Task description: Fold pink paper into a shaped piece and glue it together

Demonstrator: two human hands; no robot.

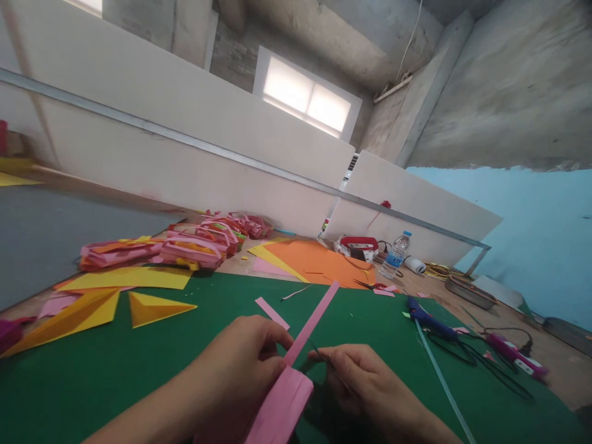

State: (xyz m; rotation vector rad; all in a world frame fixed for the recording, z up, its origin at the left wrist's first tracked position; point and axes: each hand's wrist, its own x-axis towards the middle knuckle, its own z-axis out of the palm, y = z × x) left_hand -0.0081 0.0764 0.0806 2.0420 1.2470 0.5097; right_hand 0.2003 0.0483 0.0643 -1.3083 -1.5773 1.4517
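Observation:
My left hand (252, 357) is closed at the end of a folded pink paper box (284, 404), low in the middle of the view. A narrow pink paper strip (314, 320) rises from the box's far end, beside my left fingertips. Just right of the box, my right hand (358, 373) pinches a thin dark tool whose tip points toward the strip. Most of this tool is hidden by my fingers, so its kind is unclear. Beyond my left fingers a short loose pink strip (272, 312) lies on the green mat (217, 308).
Pink paper baskets (198, 246) are heaped at the back left, near folded yellow paper (157, 308). Orange sheets (319, 259), scissors (377, 286) and a water bottle (396, 256) are at the back. A blue glue gun (432, 320) and purple power strip (515, 356) lie right.

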